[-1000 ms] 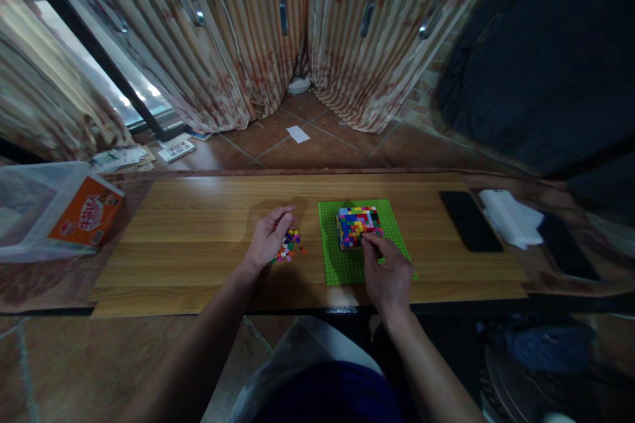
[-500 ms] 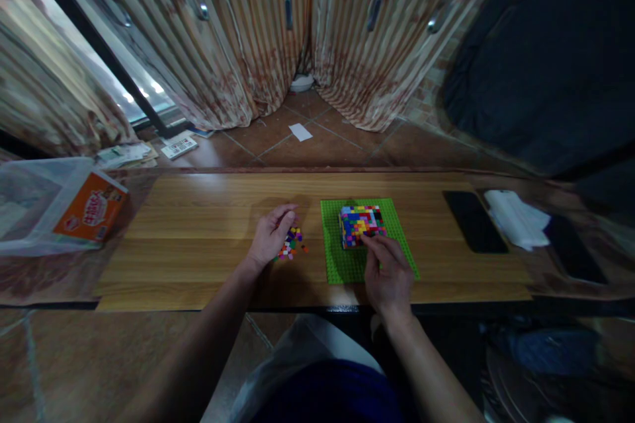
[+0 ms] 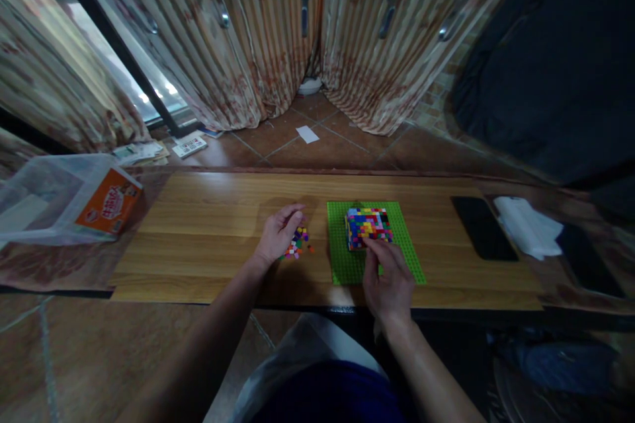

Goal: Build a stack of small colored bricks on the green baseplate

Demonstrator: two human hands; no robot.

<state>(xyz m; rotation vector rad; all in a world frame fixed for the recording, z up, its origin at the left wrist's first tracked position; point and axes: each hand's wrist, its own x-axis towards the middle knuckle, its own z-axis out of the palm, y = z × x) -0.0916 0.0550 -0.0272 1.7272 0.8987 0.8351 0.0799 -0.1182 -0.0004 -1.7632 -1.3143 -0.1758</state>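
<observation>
A block of many-coloured toy bricks [image 3: 364, 221] stands on a green studded baseplate [image 3: 340, 271]. My right hand [image 3: 389, 274] is at its front edge, thumb and forefinger pinched on a small brick mostly hidden by the fingertips. I cannot tell whether that brick is loose or attached. Left of the baseplate, a little heap of loose bricks [image 3: 296, 246] lies on the wooden board. My left hand [image 3: 280, 232] hovers or rests beside the heap, partly covering it, fingers loosely stretched and thumb slightly apart. No brick shows in it.
A clear plastic bin [image 3: 64, 211] with an orange label stands left of the wooden board [image 3: 198, 211]. On the right are a dark phone-like slab [image 3: 483, 228], white tissues [image 3: 528, 225] and another dark slab [image 3: 590, 261]. Curtains [image 3: 238, 53] hang beyond the board.
The whole view has shifted, so things appear slightly farther right. My right fingertips stay at the front edge of the brick block; my left hand stays beside the loose bricks.
</observation>
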